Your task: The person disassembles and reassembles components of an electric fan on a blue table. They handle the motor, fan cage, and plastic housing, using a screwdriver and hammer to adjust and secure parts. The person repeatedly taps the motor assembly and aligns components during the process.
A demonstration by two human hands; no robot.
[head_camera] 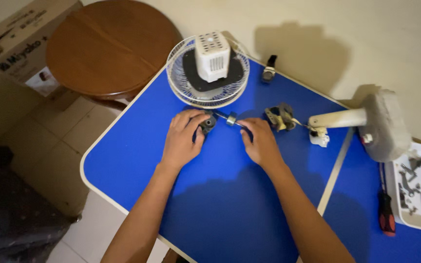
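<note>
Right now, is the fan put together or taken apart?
Taken apart. The wire guard with the white motor cover lies flat on the blue table, apart from the stand, which lies tipped on its side.

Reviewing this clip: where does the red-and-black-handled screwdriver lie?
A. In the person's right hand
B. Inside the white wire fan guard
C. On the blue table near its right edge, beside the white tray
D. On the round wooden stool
C: the red-and-black-handled screwdriver lies on the blue table just left of the white tray of small metal parts, well away from both hands.
</note>
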